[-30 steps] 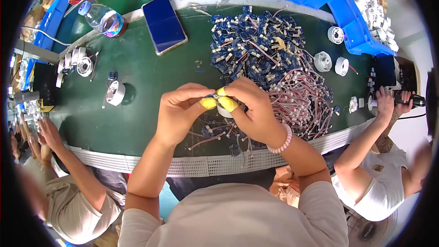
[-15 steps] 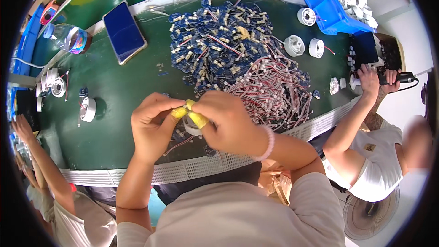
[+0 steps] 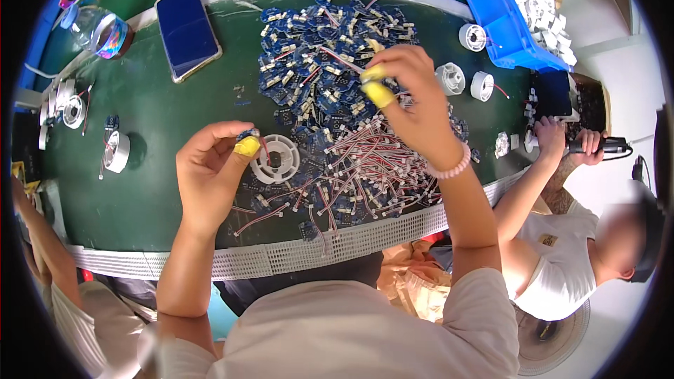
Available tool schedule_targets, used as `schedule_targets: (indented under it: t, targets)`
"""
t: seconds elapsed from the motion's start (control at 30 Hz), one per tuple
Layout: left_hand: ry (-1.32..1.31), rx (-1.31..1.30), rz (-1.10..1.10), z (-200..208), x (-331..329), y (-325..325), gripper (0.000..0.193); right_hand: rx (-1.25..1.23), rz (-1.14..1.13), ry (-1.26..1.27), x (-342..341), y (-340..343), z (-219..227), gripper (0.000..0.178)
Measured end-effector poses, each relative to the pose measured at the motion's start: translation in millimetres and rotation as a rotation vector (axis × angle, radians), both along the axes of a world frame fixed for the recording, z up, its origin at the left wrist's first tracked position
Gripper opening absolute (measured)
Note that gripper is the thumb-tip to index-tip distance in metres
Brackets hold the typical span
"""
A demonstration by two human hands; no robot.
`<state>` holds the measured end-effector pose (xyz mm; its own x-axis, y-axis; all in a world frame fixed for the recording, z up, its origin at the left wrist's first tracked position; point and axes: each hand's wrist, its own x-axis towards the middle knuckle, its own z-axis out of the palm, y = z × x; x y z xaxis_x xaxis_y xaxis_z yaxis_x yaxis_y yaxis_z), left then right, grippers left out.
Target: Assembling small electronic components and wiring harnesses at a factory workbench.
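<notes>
My left hand (image 3: 210, 172) pinches a small blue circuit board (image 3: 247, 133) between a yellow-covered thumb and the forefinger; a red wire hangs from it. Just right of those fingertips, a round white plastic housing (image 3: 293, 161) lies on the table. Over the heap of blue circuit boards (image 3: 298, 42) is my right hand (image 3: 414, 102), its yellow-covered thumb and forefinger closed together. Something small and dark shows between them, too little to name. Below that hand spreads a pile of red-and-white connector cables (image 3: 372, 161).
A tablet (image 3: 188, 31) and a bottle (image 3: 105, 34) lie at the far left. White housings (image 3: 116, 151) sit at the left, others (image 3: 481, 86) at the right. Blue bins (image 3: 498, 21) line the back. At right a co-worker's hands (image 3: 551, 137) hold a corded tool (image 3: 597, 145).
My hands have come apart. The right has moved up and right over the board heap; the left has shifted slightly left and down, holding the board. The white housing is now uncovered.
</notes>
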<state>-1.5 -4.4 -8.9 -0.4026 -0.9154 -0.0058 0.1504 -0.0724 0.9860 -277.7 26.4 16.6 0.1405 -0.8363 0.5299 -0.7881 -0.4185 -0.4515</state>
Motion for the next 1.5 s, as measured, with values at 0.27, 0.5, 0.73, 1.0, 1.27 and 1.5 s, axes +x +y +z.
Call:
schedule_targets:
  t: [0.27,0.5,0.73,1.0,1.27,1.5]
  targets:
    - [0.078,0.024,-0.090,2.2,0.8,2.0,0.027,0.433,0.222,-1.067,76.8,10.4,-8.3,0.017]
    - [0.122,0.049,-0.035,-0.9,1.5,0.1,0.032,0.571,0.213,-1.049,94.0,11.0,-23.1,0.016]
    - [0.109,0.072,-0.024,0.3,2.5,1.5,0.030,0.531,0.176,-0.759,102.5,6.8,-18.0,0.012]
    - [0.069,0.036,-0.024,2.3,0.6,3.7,0.027,0.404,0.211,-0.605,98.5,7.4,-24.5,0.012]
    - [0.096,0.046,-0.078,3.5,2.3,1.5,0.028,0.431,0.270,-0.592,93.8,6.4,-19.9,0.012]
    - [0.028,0.017,-0.033,4.2,0.1,5.5,0.027,0.205,0.183,-0.396,98.0,6.9,-18.1,0.016]
